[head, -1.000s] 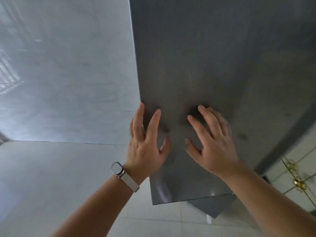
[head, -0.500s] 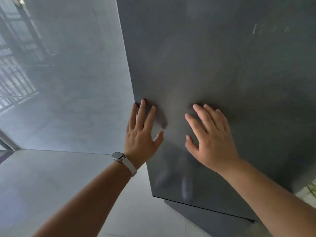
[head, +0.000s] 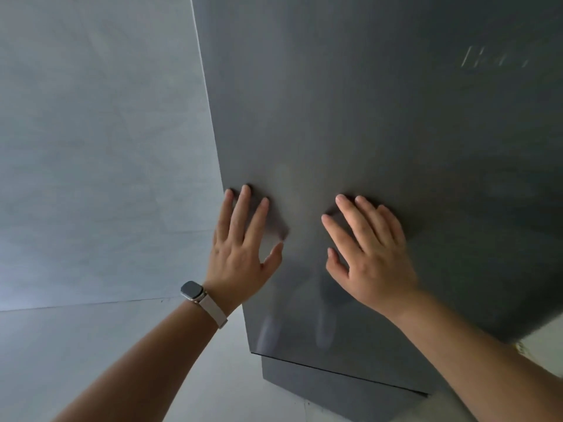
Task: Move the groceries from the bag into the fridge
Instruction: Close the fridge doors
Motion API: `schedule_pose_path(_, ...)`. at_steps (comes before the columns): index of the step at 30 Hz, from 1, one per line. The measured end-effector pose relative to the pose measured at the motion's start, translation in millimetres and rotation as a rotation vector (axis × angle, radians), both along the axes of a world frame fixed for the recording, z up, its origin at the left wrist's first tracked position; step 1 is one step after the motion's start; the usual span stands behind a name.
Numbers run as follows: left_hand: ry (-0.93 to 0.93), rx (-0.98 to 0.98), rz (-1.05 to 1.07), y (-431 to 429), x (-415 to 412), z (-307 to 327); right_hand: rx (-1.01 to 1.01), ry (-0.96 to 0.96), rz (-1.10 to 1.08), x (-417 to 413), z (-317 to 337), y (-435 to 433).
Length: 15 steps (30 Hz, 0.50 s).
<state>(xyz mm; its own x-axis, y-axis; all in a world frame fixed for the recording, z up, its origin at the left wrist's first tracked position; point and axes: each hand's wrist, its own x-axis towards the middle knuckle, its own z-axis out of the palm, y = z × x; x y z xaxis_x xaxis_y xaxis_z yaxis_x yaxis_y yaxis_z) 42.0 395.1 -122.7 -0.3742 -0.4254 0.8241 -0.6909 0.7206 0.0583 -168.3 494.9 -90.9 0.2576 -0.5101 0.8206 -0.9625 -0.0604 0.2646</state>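
Left hand is lying flat, fingers straight, at the left edge of the door. The right hand is pressing flat just beside it, fingers spread. Neither is gripping anything.

I'm reading this as shutting the fridge. I'm aiming for an even push near that free edge, fingertips clear of the gap, until the seal seats.

Bag and groceries aren't showing.

Left hand flat, fingers straight, right hand likewise (both arms outstretched)
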Motion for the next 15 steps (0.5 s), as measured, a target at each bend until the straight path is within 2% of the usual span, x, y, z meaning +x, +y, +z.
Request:
schedule_pose_path(6, -0.146, 0.065, -0.115, -61, -17, -15, 0.067, 0.026, -0.158, -15, 1, -34)
schedule_pose_path(15, -0.09, -0.053, -0.207, -97, -27, -41, -0.01, 0.113, -0.323, -12, -11, -47)
